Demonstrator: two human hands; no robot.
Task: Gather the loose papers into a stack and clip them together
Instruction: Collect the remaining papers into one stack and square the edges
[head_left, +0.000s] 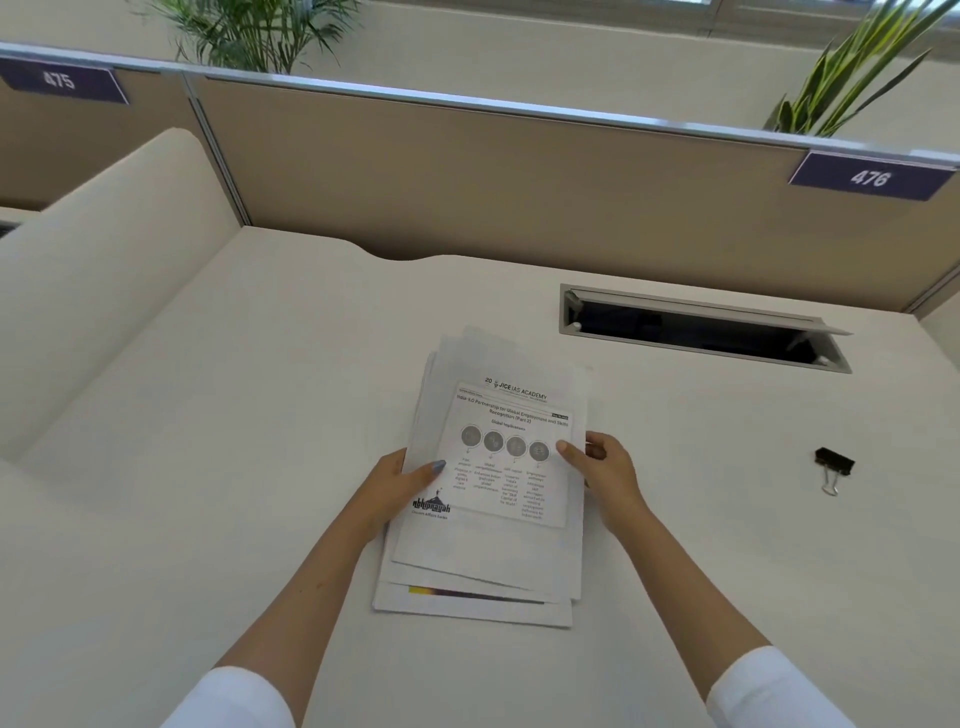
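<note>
— On the cream-white desk (208, 467), what did you have in front of you?

— An untidy pile of white printed paper sheets (493, 499), lying flat near the middle, edges fanned out and not squared. The top sheet showed a heading, four grey circles and columns of small text; a lower sheet had a coloured band peeking out at the near edge.

— And your hands?

— My left hand (400, 483) gripped the pile's left edge, thumb pressed on top of the sheets, fingers hidden beneath. My right hand (605, 467) held the right edge the same way — thumb on the top page, fingers curled around the side.

— Where was the clip?

— Well apart to my right, the small black binder clip with silver wire handles (832, 466) lay on the desk, untouched. Beyond the papers sat an open cable hatch with a grey flap (701, 327), and behind it the tan partition panel (519, 182) with a purple "476" label (870, 176).
</note>
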